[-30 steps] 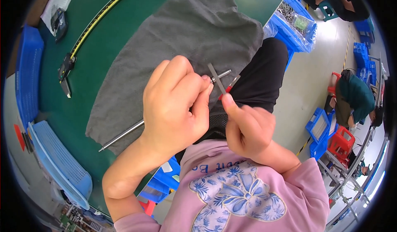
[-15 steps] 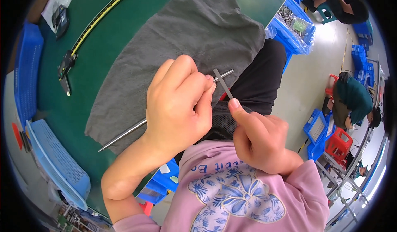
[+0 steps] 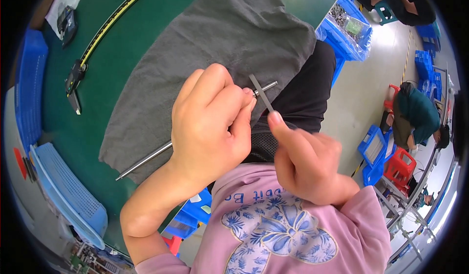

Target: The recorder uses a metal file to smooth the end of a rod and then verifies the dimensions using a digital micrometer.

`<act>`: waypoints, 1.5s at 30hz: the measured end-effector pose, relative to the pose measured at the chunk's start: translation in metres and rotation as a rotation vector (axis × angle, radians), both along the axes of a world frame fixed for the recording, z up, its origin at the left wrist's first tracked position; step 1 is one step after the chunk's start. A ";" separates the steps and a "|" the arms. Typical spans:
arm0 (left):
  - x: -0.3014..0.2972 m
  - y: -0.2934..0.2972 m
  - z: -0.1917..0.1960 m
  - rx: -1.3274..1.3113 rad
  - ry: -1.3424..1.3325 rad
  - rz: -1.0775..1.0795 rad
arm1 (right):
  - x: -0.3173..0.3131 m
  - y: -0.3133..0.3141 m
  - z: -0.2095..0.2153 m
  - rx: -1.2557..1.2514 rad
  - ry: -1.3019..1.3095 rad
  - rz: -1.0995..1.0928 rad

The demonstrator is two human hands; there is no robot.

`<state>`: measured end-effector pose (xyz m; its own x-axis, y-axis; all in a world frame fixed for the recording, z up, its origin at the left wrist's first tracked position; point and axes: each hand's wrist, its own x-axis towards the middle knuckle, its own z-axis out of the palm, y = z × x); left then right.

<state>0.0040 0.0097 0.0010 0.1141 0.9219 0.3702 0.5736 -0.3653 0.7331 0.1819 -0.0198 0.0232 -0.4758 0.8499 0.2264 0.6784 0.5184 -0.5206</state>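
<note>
My left hand [image 3: 212, 117] is closed in a fist around a thin steel rod [image 3: 146, 159]. The rod runs slantwise through the fist, its long part at the lower left and a short tip out at the upper right. In my right hand [image 3: 308, 161] is a flat grey file [image 3: 261, 93], pinched with the thumb along it. The file lies across the rod just beyond my left fingertips and appears to touch it. A grey cloth [image 3: 195, 44] spreads over the table beneath the rod.
On the green table [image 3: 97, 108] lies a caliper [image 3: 75, 81] with a long yellow-marked beam. Blue baskets [image 3: 73, 191] line the left edge. At the right, beyond my leg, stands a blue bin [image 3: 337, 39] of small metal parts. Other people [image 3: 417, 110] sit farther right near red stools [image 3: 400, 169].
My right hand has pushed the file slightly up and to the left across the rod. My left hand and the rod have hardly moved.
</note>
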 end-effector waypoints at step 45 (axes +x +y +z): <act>0.002 -0.001 -0.001 -0.010 -0.016 0.006 | -0.002 -0.002 -0.003 0.022 -0.002 -0.011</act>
